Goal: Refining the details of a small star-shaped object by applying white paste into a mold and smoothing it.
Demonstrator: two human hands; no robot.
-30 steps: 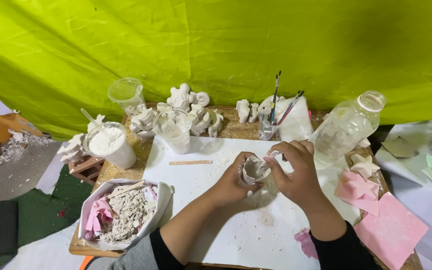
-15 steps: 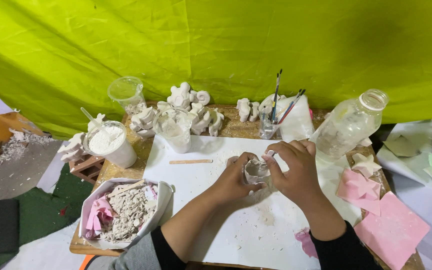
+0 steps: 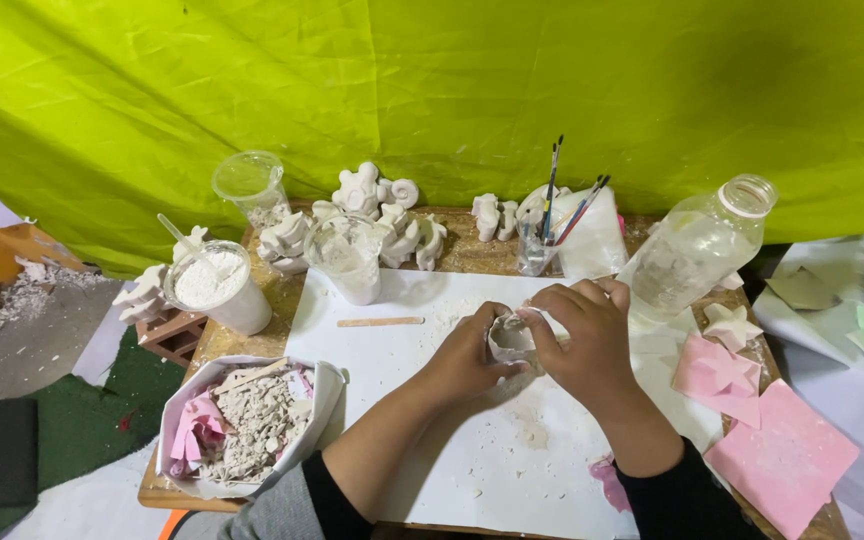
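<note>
Resting between left hand [image 3: 469, 352] and right hand [image 3: 582, 335]: mould [image 3: 510, 338].

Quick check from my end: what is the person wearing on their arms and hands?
Both hands are bare: no gloves, rings or watch show. The left hand comes from a sleeve pushed up the forearm, grey with a black cuff. The right hand comes from a black sleeve, also pushed up. The forearms are uncovered between cuff and wrist.

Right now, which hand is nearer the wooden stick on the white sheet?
Left. The left hand is just right of and slightly below the wooden stick, cupping the small grey mould. The right hand is on the mould's far side, farther from the stick.
</note>
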